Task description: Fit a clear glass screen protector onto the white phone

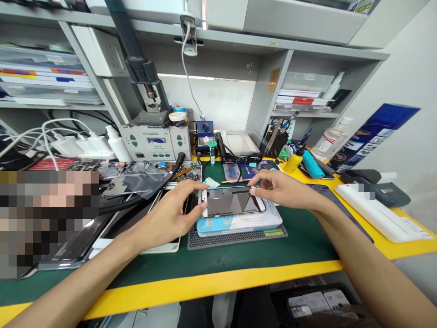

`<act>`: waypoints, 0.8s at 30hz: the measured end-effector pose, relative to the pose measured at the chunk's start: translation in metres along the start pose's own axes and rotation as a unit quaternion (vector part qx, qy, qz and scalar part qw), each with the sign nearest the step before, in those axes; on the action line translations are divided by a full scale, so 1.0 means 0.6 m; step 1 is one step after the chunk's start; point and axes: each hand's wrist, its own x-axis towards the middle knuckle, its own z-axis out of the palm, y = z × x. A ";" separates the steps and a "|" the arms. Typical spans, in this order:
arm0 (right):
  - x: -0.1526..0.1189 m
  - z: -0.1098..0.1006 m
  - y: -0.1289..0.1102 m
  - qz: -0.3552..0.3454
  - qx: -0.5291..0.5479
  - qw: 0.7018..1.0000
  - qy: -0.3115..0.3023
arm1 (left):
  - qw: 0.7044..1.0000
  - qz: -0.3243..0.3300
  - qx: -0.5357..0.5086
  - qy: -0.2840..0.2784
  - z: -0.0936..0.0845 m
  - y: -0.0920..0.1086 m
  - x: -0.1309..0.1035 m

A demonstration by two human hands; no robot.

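A white-framed smartphone [232, 202] with a dark screen lies sideways on a blue and white flat package [242, 222]. Beneath the package is a grey perforated mat [218, 241]. My left hand [179, 207] grips the phone's left end, thumb on its front edge and index finger at the upper corner. At the right part of the upper edge, the fingers of my right hand [273, 186] are closed on the phone, with a fingertip on its upper face. A small white and teal packet [211, 182] sits just behind the phone.
Left of my hands lie tablets [164, 241] and plastic bags [136, 180]. A rework station [155, 141] and a heating plate [241, 146] stand at the back. Bottles, a blue spray can [372, 136] and a white box [378, 214] are on the right.
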 end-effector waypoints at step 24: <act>-0.001 0.000 -0.002 -0.005 0.004 1.000 0.001 | 1.000 -0.007 -0.006 0.000 0.000 0.002 0.001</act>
